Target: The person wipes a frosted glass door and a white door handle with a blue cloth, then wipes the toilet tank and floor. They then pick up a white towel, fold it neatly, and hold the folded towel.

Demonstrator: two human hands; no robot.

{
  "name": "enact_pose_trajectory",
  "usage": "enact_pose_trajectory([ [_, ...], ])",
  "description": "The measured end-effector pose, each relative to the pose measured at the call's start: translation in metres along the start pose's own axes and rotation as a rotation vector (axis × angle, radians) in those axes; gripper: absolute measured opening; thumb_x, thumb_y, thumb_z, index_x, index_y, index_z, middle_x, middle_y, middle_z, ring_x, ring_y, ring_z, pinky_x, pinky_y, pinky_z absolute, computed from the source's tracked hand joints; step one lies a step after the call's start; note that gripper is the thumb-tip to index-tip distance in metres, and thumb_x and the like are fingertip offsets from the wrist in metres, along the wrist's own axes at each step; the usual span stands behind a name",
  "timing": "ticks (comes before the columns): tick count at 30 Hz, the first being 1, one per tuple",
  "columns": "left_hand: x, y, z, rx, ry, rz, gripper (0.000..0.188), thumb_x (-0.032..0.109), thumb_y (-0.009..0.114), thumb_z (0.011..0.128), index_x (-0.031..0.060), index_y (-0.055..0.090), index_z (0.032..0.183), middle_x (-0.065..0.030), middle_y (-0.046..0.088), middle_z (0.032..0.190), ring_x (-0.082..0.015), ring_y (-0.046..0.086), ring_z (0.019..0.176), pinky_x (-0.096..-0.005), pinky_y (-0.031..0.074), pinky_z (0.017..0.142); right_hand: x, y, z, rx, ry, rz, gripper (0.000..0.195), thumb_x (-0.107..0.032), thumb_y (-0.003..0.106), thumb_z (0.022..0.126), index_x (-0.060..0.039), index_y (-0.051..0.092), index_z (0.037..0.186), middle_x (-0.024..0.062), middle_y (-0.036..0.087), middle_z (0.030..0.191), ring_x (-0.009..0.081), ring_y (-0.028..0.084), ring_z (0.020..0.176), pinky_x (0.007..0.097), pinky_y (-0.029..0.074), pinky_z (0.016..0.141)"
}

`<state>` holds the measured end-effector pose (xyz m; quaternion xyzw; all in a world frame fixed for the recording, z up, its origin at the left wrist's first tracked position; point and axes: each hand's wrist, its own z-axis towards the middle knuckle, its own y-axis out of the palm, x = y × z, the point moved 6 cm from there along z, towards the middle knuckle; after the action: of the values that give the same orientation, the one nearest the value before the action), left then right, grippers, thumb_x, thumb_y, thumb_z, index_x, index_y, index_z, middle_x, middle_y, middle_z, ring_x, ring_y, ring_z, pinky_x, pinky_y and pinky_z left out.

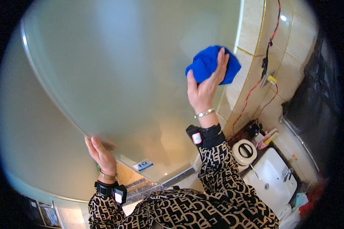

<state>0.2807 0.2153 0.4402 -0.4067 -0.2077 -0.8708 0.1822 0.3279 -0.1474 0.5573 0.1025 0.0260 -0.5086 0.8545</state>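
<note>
My right hand (204,91) presses a folded blue cloth (207,61) against a large frosted glass panel (149,86), near the panel's right edge by the tiled wall. The thumb and fingers spread over the cloth. Lower on the left, my left hand (102,157) rests at the metal-trimmed edge of the same panel, fingers pointing up along it. Whether its fingers wrap around that edge I cannot fully tell. A small blue and white sticker (143,165) is on the lower part of the glass.
A second frosted panel (43,137) curves away at left. At right, a red and black cable (248,98) hangs along the tiled wall (243,68) past a socket. Below are a lidded white container (244,152), a white washbasin (256,186) and its faucet (288,174). A raised sill (177,179) runs under the glass.
</note>
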Motion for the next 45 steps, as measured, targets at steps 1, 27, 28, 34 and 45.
enact_pose_trajectory([
  [1,0.001,0.002,-0.002,-0.025,-0.019,-0.057,0.029,0.029,0.051,0.103,0.0049,0.046,0.118,0.0014,0.052,0.079,-0.0081,0.048,0.066,-0.0244,0.04,0.056,0.005,-0.003,-0.027,-0.002,0.049,0.007,0.093,-0.048,0.065,0.084,-0.0034,0.02,0.152,0.0216,0.024,0.157,0.0441,0.016,0.145,0.0589,0.012,0.114],
  [27,-0.013,-0.035,0.018,0.073,-0.032,0.049,0.025,0.031,0.059,0.099,0.0064,0.058,0.095,-0.0033,0.06,0.079,-0.0147,0.054,0.069,-0.0318,0.043,0.061,0.038,-0.029,-0.217,-0.173,0.262,0.064,0.104,-0.041,0.073,0.077,-0.0002,0.013,0.152,0.0261,0.016,0.157,0.0473,0.01,0.145,0.0585,0.009,0.115],
  [28,-0.008,-0.017,0.008,0.098,-0.033,0.072,0.027,0.035,0.061,0.097,0.0085,0.057,0.095,-0.0034,0.061,0.078,-0.0139,0.054,0.067,-0.0294,0.043,0.06,0.048,-0.036,-0.241,-0.167,0.358,0.043,0.102,-0.037,0.071,0.078,0.0014,0.011,0.151,0.0271,0.015,0.157,0.0473,0.009,0.145,0.0572,0.009,0.116],
  [34,-0.012,-0.026,0.014,0.116,0.023,0.117,0.031,0.04,0.062,0.096,0.01,0.056,0.097,-0.0042,0.063,0.086,-0.0134,0.055,0.071,-0.0283,0.044,0.062,-0.005,-0.034,-0.31,-0.226,0.607,0.128,0.102,-0.027,0.075,0.071,-0.0049,0.015,0.151,0.0276,0.014,0.157,0.0498,0.01,0.145,0.0595,0.01,0.115],
  [45,-0.004,-0.023,0.012,0.117,0.028,0.165,0.03,0.039,0.064,0.094,0.0101,0.059,0.1,-0.0051,0.064,0.084,-0.0142,0.054,0.068,-0.0283,0.043,0.062,-0.134,0.01,-0.289,-0.635,-0.133,0.591,0.05,-0.018,0.054,0.087,-0.03,0.05,0.136,0.0019,0.039,0.151,0.0309,0.038,0.138,0.0508,0.039,0.109],
])
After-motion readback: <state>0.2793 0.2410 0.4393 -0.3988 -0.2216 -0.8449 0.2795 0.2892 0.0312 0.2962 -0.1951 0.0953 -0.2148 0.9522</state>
